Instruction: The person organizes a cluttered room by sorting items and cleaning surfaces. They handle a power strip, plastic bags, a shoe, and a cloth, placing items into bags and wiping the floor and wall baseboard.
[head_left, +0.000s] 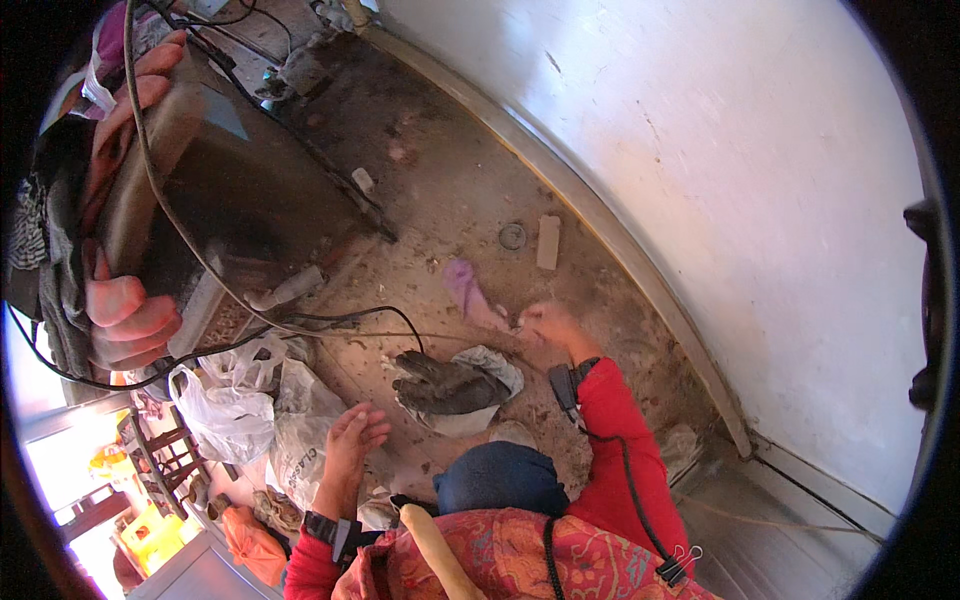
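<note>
Blurred by motion, my right hand (551, 328) reaches over the dirty floor (420, 292) with its fingers pinched on one end of a limp purple cloth (466, 289). The cloth's other end trails away to the upper left. My left hand (355, 437) is raised, fingers apart and nothing in it, beside the plastic bags. Between the two hands, a pair of dark-palmed work gloves (446, 386) with pale cuffs lies on the floor in front of my knee (499, 480).
A pale block (549, 242) and a round floor drain (512, 236) lie beyond my right hand. A white wall (712, 187) bounds the right. Black cable (352, 313) crosses the left, near white plastic bags (229, 420) and pink gloves (135, 315). A pale stick (439, 551) rests across my lap.
</note>
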